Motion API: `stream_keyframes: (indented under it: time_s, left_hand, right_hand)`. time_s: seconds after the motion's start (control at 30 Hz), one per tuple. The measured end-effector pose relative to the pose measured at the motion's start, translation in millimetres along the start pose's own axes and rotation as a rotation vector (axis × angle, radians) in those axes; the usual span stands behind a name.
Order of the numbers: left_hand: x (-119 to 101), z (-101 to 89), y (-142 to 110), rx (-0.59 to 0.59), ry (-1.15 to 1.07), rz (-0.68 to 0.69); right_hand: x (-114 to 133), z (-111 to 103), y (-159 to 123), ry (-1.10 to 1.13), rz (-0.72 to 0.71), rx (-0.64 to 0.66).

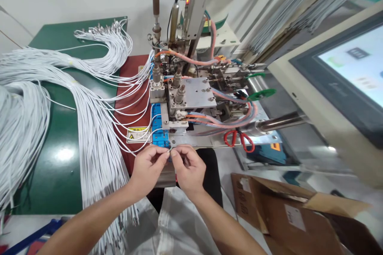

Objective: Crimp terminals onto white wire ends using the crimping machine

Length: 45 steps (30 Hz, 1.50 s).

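Note:
My left hand [149,169] is closed in a pinch on the end of a white cable at the front of the machine. Against it, my right hand [189,167] pinches the thin wires [170,150] that stick out of that cable end; their fine detail is too small to make out. Both sets of fingertips nearly touch, just below a row of blue cable holders [160,138]. Several white cables [131,107] run from these holders to a large bundle [95,139] on the left. Part of the held cable is hidden behind my left hand.
The machine [194,91] has metal cylinders, hoses and a green-flanged wire spool [259,87]. Red-handled scissors [239,139] lie on its plate. A screen [353,63] juts in at right above an open cardboard box [287,211]. Cable bundles cover much of the green table [56,183].

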<state>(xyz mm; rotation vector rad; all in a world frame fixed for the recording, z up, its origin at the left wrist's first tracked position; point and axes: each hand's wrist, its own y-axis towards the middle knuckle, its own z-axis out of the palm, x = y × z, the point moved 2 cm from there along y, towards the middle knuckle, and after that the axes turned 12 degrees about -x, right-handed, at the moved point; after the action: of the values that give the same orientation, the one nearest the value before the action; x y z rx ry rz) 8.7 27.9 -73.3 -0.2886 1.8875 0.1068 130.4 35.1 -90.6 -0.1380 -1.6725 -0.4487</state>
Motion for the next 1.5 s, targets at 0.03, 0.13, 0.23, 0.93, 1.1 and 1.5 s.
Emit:
stream_keyframes:
  time_s: [0.03, 0.13, 0.23, 0.93, 1.1, 1.5]
  left_hand:
    - [1, -0.2, 0, 0.004, 0.006, 0.009]
    - [0, -1.7, 1, 0.022, 0.034, 0.066]
    - [-3, -5.3, 3, 0.049, 0.073, 0.139]
    - [10, -1.6, 1, 0.054, -0.009, -0.046]
    - [13, 0.5, 0, 0.061, -0.032, -0.062]
    - [6, -22.1, 23, 0.183, 0.46, 0.278]
  right_hand:
    - [1, -1, 2, -0.006, -0.042, 0.024]
    - [3, -4, 10, -0.03, -0.117, 0.154]
    - [7, -10, 21, -0.069, -0.135, 0.291]
    - [-7, -4, 11, 0.064, 0.236, 0.203]
    - [-2, -4, 12, -0.029, 0.139, 0.21]
    - [-38, -1, 17, -0.191, 0.163, 0.251]
